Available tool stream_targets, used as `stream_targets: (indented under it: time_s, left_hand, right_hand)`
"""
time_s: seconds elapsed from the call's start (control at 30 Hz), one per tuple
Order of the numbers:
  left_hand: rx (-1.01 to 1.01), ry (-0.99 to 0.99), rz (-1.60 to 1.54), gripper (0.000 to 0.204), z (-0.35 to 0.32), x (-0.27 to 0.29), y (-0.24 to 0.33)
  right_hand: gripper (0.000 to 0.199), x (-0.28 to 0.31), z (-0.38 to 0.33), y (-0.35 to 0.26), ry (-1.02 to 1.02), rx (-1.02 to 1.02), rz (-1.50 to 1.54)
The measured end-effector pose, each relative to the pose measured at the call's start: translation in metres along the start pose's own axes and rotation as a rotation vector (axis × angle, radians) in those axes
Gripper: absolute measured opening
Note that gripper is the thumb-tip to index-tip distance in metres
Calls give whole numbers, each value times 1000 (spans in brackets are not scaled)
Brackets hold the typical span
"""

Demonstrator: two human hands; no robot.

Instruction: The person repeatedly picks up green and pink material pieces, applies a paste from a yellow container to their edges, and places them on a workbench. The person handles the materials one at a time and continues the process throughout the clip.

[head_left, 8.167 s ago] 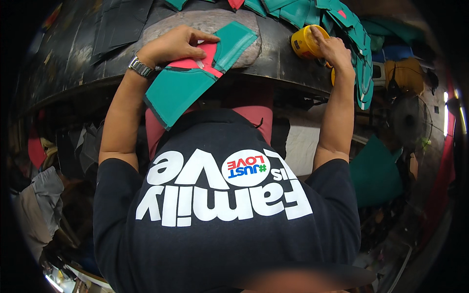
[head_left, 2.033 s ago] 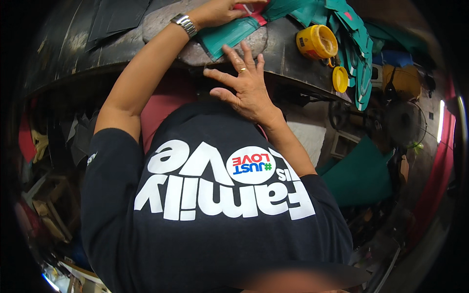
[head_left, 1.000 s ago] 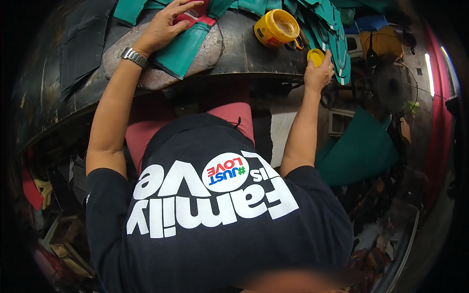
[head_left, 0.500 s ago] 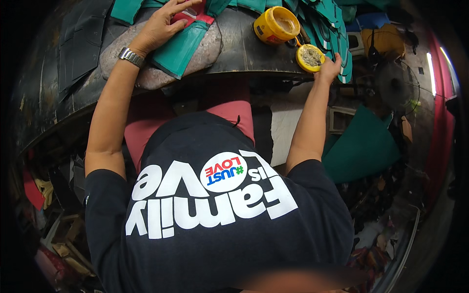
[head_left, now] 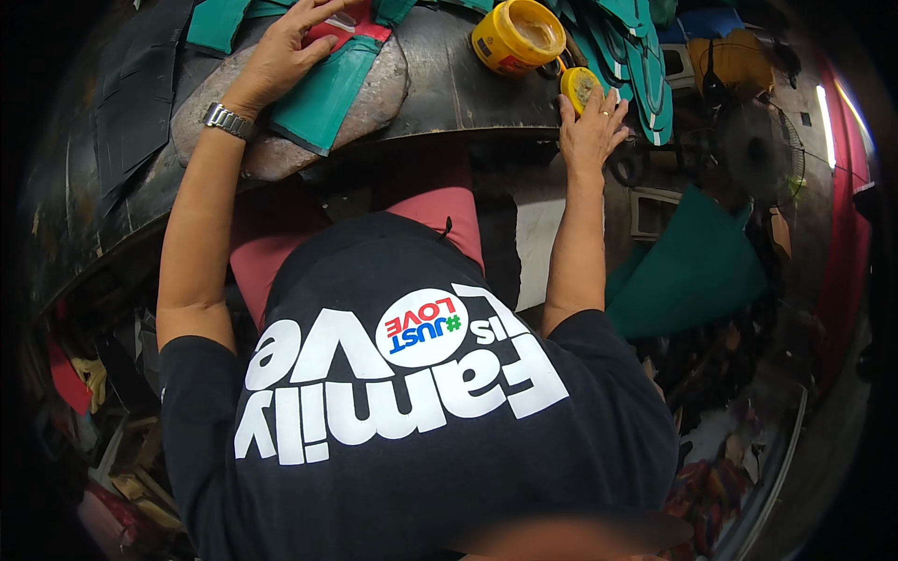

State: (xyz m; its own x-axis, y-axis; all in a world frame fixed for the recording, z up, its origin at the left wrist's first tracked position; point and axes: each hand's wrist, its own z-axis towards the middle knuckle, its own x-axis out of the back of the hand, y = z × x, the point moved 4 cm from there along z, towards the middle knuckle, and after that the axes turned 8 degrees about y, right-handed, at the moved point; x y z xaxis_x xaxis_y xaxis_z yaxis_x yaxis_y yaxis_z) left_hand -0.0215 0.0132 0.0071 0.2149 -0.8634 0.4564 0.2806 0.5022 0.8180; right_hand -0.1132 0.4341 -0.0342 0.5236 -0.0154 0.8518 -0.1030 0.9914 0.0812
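Note:
My left hand (head_left: pixel 283 58) lies over a red piece (head_left: pixel 351 30) and a green flat panel (head_left: pixel 323 101) on a stone slab (head_left: pixel 379 105). Its fingers stretch out and its thumb rests on the red piece. A small pale strip (head_left: pixel 342 21) shows beside the fingers. To the right, my right hand (head_left: pixel 591 136) has its fingers spread at the near edge of a round yellow lid (head_left: pixel 578 84). Grey-beige matter covers the lid's inside. Just beyond the lid stands an open yellow tub (head_left: pixel 514 39) with tan residue inside.
Green cut pieces (head_left: pixel 645 84) pile up right of the tub, near scissor-like handles. Black sheets (head_left: pixel 140 89) lie on the left of the dark table (head_left: pixel 440 89). A fan (head_left: pixel 762 145) stands at the right, above a large green sheet (head_left: pixel 692 266).
My right hand has gone from the lid's right edge to its near edge, fingers now spread. The lid sits slightly farther off. My left hand stays on the red piece; the whole view shifts slightly.

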Motion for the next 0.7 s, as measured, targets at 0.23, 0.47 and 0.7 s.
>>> stream_targets:
  time_s: [0.23,0.47,0.7]
  left_hand:
    - [-56,6,100,52,-1,3,3]
    - [-73,-3,91,51,0,1,-2]
    - [-161,23,-108,55,5,0,-28]
  right_hand:
    - [63,8,2,-3,146,18,206]
    - [55,18,-1,-5,193,33,328]
    - [45,22,10,6,117,0,409]
